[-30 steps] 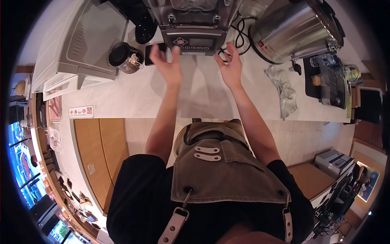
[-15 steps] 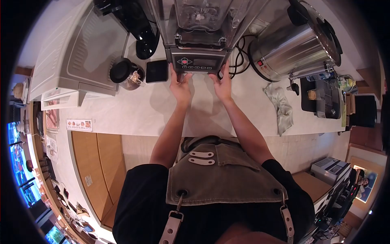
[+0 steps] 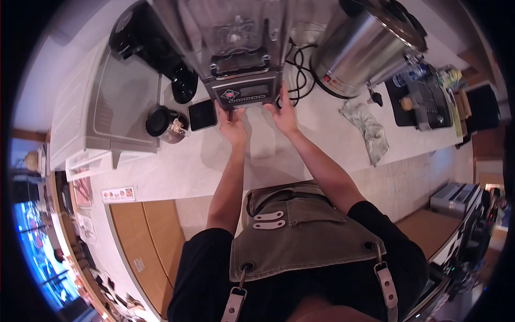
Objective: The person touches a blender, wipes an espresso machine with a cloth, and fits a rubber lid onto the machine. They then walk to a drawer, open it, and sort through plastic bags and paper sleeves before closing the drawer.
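A blender (image 3: 247, 92) with a clear jar inside a see-through cover stands on the counter before me, its grey base showing a button panel. My left hand (image 3: 233, 127) grips the left lower corner of the base, thumb at the front and fingers along the side. On the opposite corner, my right hand (image 3: 282, 115) holds it the same way. A small black square pad (image 3: 203, 115) lies just left of my left hand. Black cables (image 3: 300, 80) curl on the counter beyond my right hand.
Left of the pad are a black-lidded jar (image 3: 167, 124), a black appliance (image 3: 183, 86) and a large grey-white machine (image 3: 126, 102). On the right stand a steel urn (image 3: 354, 51) with a tap, a crumpled cloth (image 3: 366, 129) and a dark tray (image 3: 399, 102). The counter's front edge runs before my apron.
My view has tilted, so the counter and the things on it look turned and shifted. Both hands keep their hold at the sides of the blender base.
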Tool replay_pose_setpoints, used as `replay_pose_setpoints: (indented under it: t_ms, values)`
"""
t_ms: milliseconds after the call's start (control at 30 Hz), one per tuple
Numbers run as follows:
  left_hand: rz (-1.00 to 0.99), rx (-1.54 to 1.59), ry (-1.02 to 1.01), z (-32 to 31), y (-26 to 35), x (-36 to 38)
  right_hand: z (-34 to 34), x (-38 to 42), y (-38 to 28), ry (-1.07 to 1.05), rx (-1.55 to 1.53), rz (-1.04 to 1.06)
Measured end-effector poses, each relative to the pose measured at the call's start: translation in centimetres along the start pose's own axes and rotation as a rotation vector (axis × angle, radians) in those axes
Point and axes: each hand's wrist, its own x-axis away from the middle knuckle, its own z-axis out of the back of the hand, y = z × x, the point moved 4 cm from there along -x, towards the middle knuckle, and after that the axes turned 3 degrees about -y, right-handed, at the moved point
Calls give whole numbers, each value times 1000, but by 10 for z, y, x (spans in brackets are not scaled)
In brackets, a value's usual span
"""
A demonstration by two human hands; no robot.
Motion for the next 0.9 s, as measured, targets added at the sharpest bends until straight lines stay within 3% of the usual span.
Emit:
replay_pose_setpoints:
  t_ms: [100,167,300,433,567,667,767,867,900]
  values:
    - [-12,27,-78,1,-3,-1,8,14,-1,16,-83,13]
    - [-159,44,-169,-1,-3,-1,25,43,-6,-62,-54,-10]
    - [72,-235,-318,17,0,53,85,117,-19,-78,60,123]
    - [-66,-672,-700,9,49,128,147,186,-6,-47,101,18]
    - [-101,-356,-887,-52,65,193,238,247,-37,48,156,-151]
    - [379,-291,-1229,-122,117,227,301,286,-51,218,-77,-307]
    - [124,-256,-1499,-198,183,267,332,298,1,-17,301,-519]
    - [-321,-65,-1499,-258,242,299,348,311,35,-456,657,-361]
    - [-359,-143,-1507,-272,231,312,375,312,8,-323,568,-362]
